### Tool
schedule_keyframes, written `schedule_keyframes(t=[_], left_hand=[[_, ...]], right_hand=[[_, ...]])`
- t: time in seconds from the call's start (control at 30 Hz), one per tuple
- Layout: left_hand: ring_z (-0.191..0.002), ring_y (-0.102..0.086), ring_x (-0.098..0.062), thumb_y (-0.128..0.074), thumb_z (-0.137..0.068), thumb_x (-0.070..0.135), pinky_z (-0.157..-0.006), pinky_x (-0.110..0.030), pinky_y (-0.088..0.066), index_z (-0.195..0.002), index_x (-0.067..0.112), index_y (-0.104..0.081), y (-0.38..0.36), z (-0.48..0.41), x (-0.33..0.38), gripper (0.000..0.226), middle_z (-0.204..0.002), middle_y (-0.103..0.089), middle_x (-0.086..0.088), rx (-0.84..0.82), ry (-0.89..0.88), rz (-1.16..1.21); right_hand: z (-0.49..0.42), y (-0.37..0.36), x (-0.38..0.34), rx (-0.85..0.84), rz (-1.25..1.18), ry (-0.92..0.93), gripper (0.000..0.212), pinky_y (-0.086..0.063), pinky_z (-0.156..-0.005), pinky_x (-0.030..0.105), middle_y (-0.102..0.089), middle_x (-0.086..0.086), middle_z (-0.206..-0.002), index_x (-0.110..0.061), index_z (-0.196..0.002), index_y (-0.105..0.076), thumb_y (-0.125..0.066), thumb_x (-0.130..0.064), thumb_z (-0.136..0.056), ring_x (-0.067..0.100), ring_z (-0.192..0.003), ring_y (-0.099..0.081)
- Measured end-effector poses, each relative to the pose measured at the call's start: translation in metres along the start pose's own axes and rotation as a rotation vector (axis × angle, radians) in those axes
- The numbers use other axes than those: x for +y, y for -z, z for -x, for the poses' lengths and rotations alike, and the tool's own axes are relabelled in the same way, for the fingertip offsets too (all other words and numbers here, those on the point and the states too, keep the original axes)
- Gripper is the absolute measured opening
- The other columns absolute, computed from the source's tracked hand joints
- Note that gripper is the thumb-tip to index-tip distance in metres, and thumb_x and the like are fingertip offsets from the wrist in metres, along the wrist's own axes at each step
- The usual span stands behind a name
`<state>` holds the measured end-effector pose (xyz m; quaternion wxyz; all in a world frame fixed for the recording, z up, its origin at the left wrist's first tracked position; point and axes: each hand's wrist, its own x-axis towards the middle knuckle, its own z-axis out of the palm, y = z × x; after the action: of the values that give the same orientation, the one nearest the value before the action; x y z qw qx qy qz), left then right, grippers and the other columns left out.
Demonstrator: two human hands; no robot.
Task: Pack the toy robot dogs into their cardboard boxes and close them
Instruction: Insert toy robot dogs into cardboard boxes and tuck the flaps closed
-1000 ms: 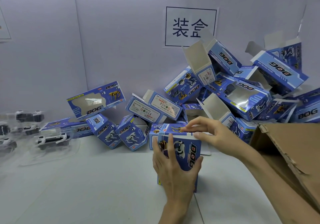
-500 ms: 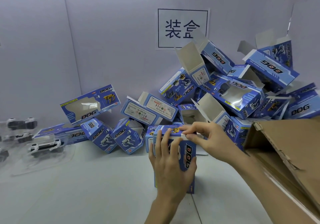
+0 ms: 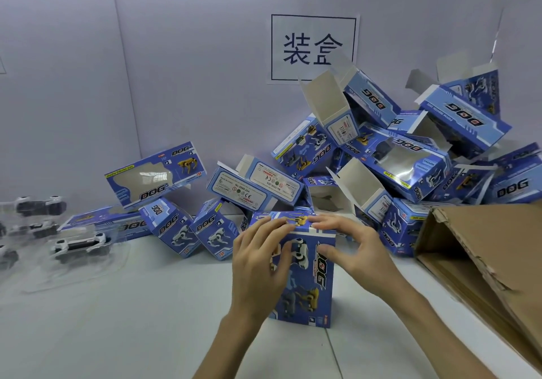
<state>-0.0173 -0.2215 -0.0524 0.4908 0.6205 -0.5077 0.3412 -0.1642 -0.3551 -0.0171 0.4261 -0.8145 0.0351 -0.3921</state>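
The upright box (image 3: 305, 290) stands on its short end near the middle of the desk (image 3: 132, 334), its top flap folded down; whether the tuck is fully home I cannot tell, since fingers cover the seam. The left hand (image 3: 258, 261) holds the box by its front and left side, with fingertips hooked over the top edge; the right hand (image 3: 352, 249) pinches the upper right corner, fingers flat on the lid and thumb on the printed face; so both hands are clamped on the one box, close together but not touching.

The likeliest fault is a badly seated flap: pressed unevenly, the tongue could buckle or ride outside the wall, and the lid would spring up once released; a toy sitting proud inside would do the same, though the contents are hidden.

The box is tall on a narrow base; a downward push off-centre might tip it.

Just behind it, the heap of open boxes (image 3: 396, 158) leans in a loose stack against the wall; a backward nudge could bring several sliding onto the work.

The brown carton (image 3: 484, 246) lies near on the right and may crowd that elbow; the toy dogs (image 3: 79, 245) in clear trays (image 3: 117, 264) sit well apart on the left, out of harm.
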Motion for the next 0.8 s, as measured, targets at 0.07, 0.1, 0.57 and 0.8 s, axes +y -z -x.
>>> schedule_keyframes(t=[0.07, 0.1, 0.57, 0.8], left_hand=[[-0.122, -0.056, -0.015, -0.052, -0.094, 0.031, -0.098, -0.037, -0.046, -0.118, 0.017, -0.07, -0.0009, 0.0019, 0.0007, 0.034, -0.125, -0.067, 0.005, 0.011, 0.022, 0.025], [-0.12, -0.057, -0.015, -0.053, -0.094, 0.03, -0.097, -0.036, -0.046, -0.118, 0.016, -0.071, -0.0016, 0.0019, 0.0007, 0.033, -0.124, -0.067, 0.005, 0.022, 0.03, 0.032], [-0.106, -0.053, -0.013, -0.057, -0.093, 0.032, -0.084, -0.035, -0.043, -0.128, 0.032, -0.062, 0.0005, -0.0033, -0.003, 0.035, -0.113, -0.066, 0.006, 0.002, -0.065, -0.035], [-0.106, -0.046, -0.015, -0.055, -0.091, 0.036, -0.082, -0.036, -0.044, -0.126, 0.04, -0.061, -0.0025, -0.0046, -0.0035, 0.035, -0.112, -0.057, 0.006, -0.042, -0.035, -0.037]], right_hand=[[0.0011, -0.0015, 0.0017, 0.015, -0.007, 0.001, 0.029, -0.057, -0.092, 0.039, -0.067, -0.014, -0.124, -0.021, -0.109, -0.072, -0.074, -0.006, -0.085, 0.006, -0.127, -0.054], [0.0013, -0.002, 0.0021, 0.022, -0.017, -0.002, 0.028, -0.057, -0.093, 0.042, -0.066, -0.011, -0.126, -0.021, -0.11, -0.072, -0.074, -0.008, -0.085, 0.007, -0.127, -0.054], [0.003, -0.0019, -0.003, 0.025, -0.054, -0.046, 0.034, -0.049, -0.1, 0.056, -0.068, -0.017, -0.123, -0.03, -0.108, -0.074, -0.073, -0.03, -0.074, 0.007, -0.131, -0.051], [-0.0014, 0.0017, -0.0024, 0.018, 0.02, -0.029, 0.031, -0.05, -0.102, 0.05, -0.071, -0.014, -0.12, -0.027, -0.106, -0.077, -0.079, -0.011, -0.08, 0.003, -0.126, -0.055]])
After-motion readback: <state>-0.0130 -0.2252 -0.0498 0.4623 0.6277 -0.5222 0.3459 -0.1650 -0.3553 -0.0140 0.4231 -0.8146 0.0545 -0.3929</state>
